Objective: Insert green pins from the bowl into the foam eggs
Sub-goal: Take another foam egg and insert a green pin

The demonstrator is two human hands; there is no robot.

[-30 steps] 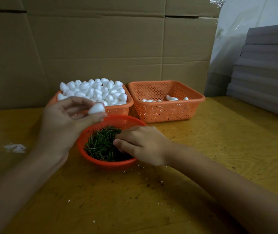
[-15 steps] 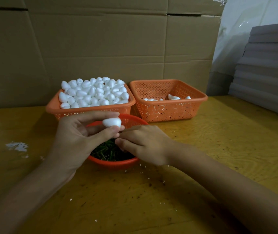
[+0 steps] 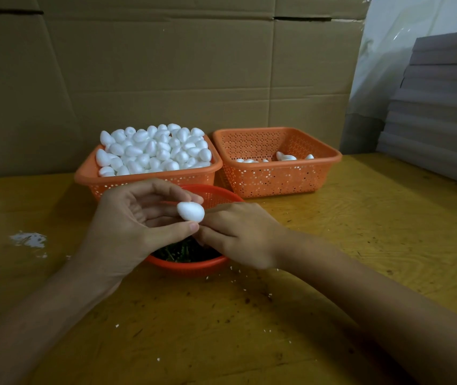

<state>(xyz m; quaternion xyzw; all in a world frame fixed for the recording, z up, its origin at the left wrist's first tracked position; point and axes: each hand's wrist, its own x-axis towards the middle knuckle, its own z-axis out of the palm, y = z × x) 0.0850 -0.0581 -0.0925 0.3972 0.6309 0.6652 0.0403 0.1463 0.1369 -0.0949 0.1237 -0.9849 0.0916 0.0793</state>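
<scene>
- While the egg (image 3: 190, 211) is pinched between thumb and fingers of the left hand (image 3: 127, 226) above the bowl (image 3: 188, 266), it should be kept steady.
- Whether the curled right hand (image 3: 238, 234) holds a pin cannot be told.
- Any pin is best pushed straight in.

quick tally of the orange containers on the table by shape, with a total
square baskets: 2
round bowl: 1
total: 3
</scene>
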